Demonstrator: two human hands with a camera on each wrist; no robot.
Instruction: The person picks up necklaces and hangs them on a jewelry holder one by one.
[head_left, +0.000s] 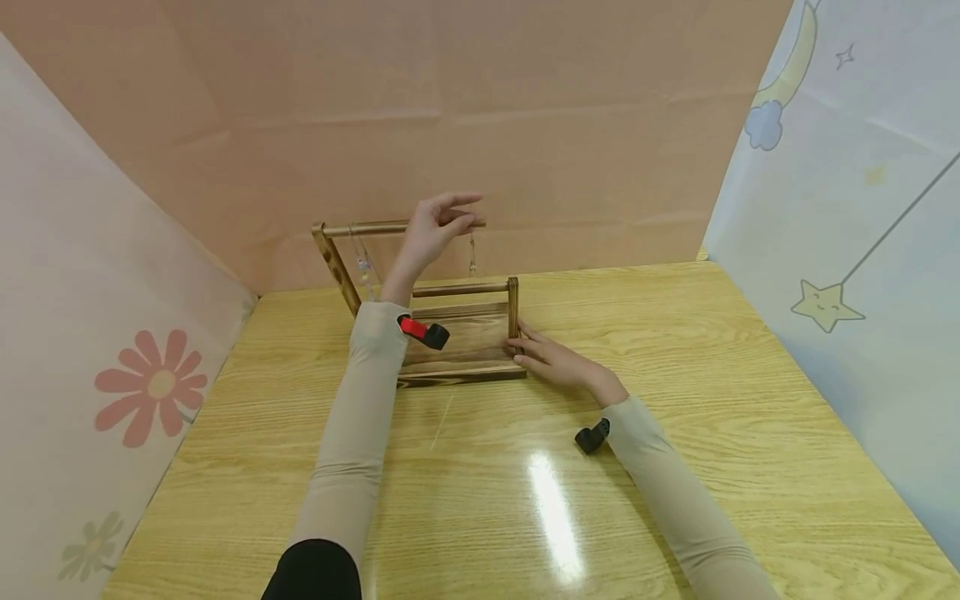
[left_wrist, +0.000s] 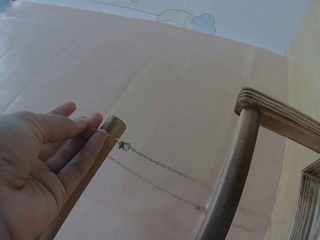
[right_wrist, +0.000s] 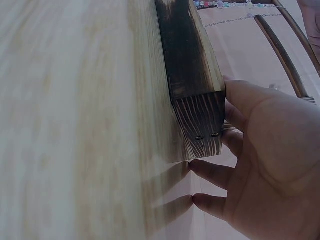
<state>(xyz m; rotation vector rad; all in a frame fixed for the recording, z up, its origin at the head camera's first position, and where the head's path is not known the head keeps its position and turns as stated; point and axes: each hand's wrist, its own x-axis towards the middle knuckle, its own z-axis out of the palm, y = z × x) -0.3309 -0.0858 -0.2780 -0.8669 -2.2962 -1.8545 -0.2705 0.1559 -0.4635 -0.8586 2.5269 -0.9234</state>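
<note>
Head looks down; wrists sit close; all share the wooden rack (head_left: 450, 333).

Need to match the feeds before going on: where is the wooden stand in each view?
Head: wooden stand centre, at the table's far edge.
Left wrist: top rod under the left hand.
Right wrist: base corner against the right hand.
Shared landmark: the hanging chain.

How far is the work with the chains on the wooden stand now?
Done: a beaded chain hangs near the left end of the top rod. In hand: the left hand pinches a thin chain at the rod's right end, while the right hand presses the stand's base. Left: letting go; the lower rod looks bare.
</note>
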